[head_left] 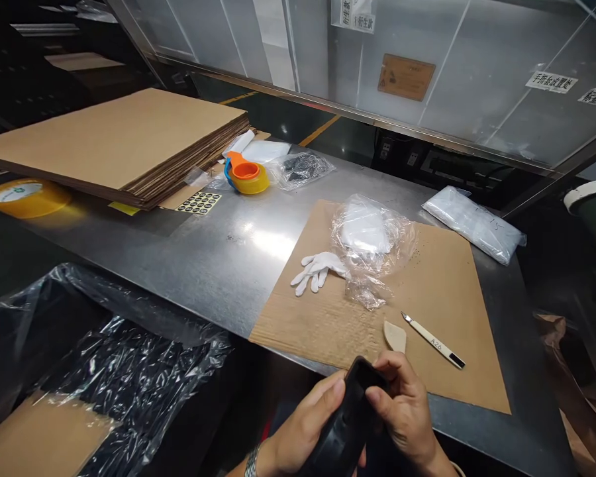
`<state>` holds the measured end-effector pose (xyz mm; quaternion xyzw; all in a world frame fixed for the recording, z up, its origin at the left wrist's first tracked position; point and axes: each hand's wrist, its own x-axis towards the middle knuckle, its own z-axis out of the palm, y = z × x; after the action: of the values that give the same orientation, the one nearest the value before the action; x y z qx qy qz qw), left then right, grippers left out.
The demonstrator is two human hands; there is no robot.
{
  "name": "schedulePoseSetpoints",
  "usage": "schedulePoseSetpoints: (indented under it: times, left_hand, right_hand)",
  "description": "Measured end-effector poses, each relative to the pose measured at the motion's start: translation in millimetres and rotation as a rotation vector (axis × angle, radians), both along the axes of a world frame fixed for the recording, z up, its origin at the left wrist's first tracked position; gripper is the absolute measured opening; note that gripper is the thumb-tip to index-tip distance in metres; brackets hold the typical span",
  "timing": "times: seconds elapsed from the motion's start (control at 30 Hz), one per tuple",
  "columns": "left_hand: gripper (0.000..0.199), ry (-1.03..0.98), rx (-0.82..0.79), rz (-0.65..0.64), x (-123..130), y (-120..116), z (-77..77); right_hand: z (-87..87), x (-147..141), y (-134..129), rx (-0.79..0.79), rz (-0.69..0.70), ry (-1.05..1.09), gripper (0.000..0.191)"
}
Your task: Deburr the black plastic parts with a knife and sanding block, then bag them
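A black, hollow, smooth object (pixel 338 430) is held between both hands at the table's front edge. My left hand (pixel 308 421) grips its left side, thumb on top. My right hand (pixel 404 407) pinches its upper right rim with thumb and forefinger. Just beyond, on a cardboard sheet (pixel 451 278), are a small beige wedge-shaped piece (pixel 395 336) and a white-handled knife (pixel 433 340) marked A26. Farther back lie a white glove (pixel 318 270) and a clear plastic bag (pixel 367 232) with white material inside.
Stacked cardboard (pixel 129 136) fills the table's left side, near an orange tape dispenser (pixel 246 173) and a yellow tape roll (pixel 24 197). A plastic-wrapped packet (pixel 474 224) lies back right. A plastic-lined container (pixel 129 371) stands front left. A metal-framed panel rises behind.
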<state>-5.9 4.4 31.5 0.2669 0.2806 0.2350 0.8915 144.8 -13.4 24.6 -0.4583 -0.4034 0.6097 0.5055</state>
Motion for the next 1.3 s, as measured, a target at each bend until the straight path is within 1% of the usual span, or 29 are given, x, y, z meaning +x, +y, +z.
schedulePoseSetpoints:
  times: [0.13,0.23,0.3,0.43,0.53,0.6,0.67,0.77,0.83,0.9,0.93,0.97,1.07,1.13,1.17,1.2,1.27,1.3]
  left_hand:
    - [0.044,0.036,0.001,-0.011,-1,0,2.9]
    - [0.042,0.032,-0.017,-0.007,-1,-1,3.3]
    - [0.041,0.034,-0.044,0.014,-1,-1,3.5]
    - [0.041,0.036,-0.063,0.049,-1,-3,2.7]
    - [0.044,0.029,-0.078,0.026,0,-3,0.7]
    - [0.048,0.047,-0.132,0.028,2,-3,-0.8]
    - [0.053,0.084,-0.21,0.059,5,-1,-1.9]
    - [0.058,0.105,-0.303,0.114,7,3,-3.2]
    - [0.062,0.086,-0.328,0.156,6,7,-3.8]
    - [0.063,0.071,-0.334,0.215,5,13,-3.7]
    - [0.062,0.07,-0.335,0.255,4,16,-3.4]
    - [0.06,0.073,-0.333,0.304,4,19,-2.9]
    - [0.054,0.073,-0.337,0.441,4,28,-0.5]
    - [0.053,0.069,-0.348,0.499,4,31,0.9]
    - [0.053,0.07,-0.354,0.521,4,33,1.3]
    - [0.052,0.072,-0.359,0.537,5,34,1.5]
    - [0.05,0.075,-0.359,0.558,5,34,1.2]
    - [0.05,0.075,-0.358,0.562,5,34,0.7]
  right_hand:
    - [-0.9,-3,-3,-0.031,-0.039,0.011,0.022]
    - [2.1,-8,-4,-0.051,-0.121,0.016,0.026]
    - [4.6,-10,-3,-0.054,-0.145,0.01,0.03]
    - [5.0,-10,-3,-0.068,-0.144,0.006,0.027]
    - [-1.1,-10,-3,-0.066,-0.126,0.015,0.027]
    - [-7.6,-10,-2,-0.068,-0.107,-0.004,0.029]
    - [-14.6,-7,2,-0.063,-0.131,-0.097,0.03]
    - [-21.9,9,13,-0.013,-0.268,-0.408,0.026]
    - [-22.3,25,21,0.013,-0.368,-0.633,0.028]
    - [-18.4,39,26,0.01,-0.401,-0.766,0.028]
    - [-15.0,43,26,0.0,-0.372,-0.784,0.027]
    - [-10.9,44,25,-0.018,-0.307,-0.771,0.026]
    - [2.2,34,13,-0.088,-0.027,-0.64,0.027]
    - [7.5,24,3,-0.133,0.101,-0.588,0.028]
    - [8.0,22,0,-0.146,0.126,-0.592,0.028]
    - [6.9,21,-2,-0.151,0.124,-0.62,0.029]
    - [-0.8,29,-1,-0.108,0.037,-0.764,0.028]
    - [-7.1,37,1,-0.042,-0.041,-0.883,0.028]
